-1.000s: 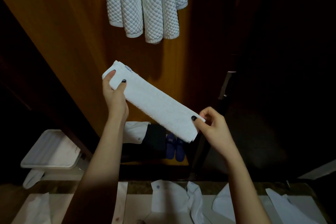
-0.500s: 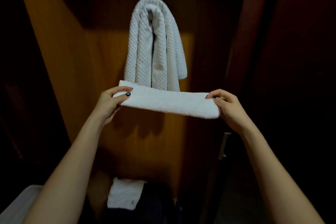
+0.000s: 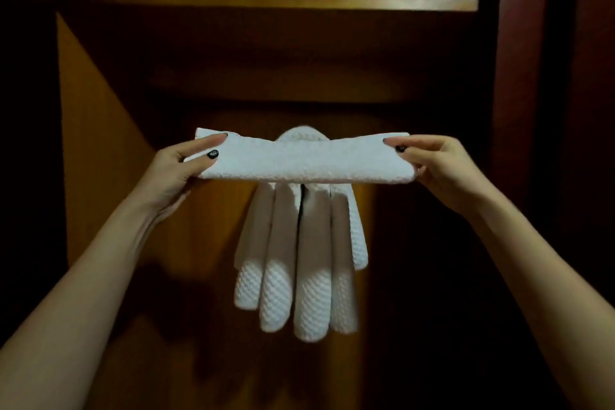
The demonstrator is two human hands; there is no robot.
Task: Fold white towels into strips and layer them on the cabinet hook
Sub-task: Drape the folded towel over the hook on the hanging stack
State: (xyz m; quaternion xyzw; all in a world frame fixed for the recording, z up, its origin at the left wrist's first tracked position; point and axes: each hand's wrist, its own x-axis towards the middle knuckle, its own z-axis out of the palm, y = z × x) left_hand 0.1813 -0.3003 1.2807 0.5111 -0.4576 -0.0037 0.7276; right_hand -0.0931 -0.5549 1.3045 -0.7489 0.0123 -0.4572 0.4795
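Cabinet [image 3: 100,150] of dim orange wood, shelf [image 3: 299,4] overhead, waffle towels [image 3: 299,260] hanging at centre, folded towel strip [image 3: 299,160] level before them, fingers of left hand [image 3: 173,173] and right hand [image 3: 442,166] pinching its ends.

Bare forearms [image 3: 100,260]; black-polished nails on left grip [image 3: 176,170] and right grip [image 3: 439,166], left thumbnail [image 3: 213,154] pale-speckled.

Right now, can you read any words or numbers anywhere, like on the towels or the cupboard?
No words, numbers or signs can be read here.
The folded towel, gripped by the left hand and the right hand: plain white, no label showing.
The hanging towels: only a woven pattern.
The wooden shelf: bare wood, no writing.
The left thumbnail: a tiny pale pattern, too small to read.
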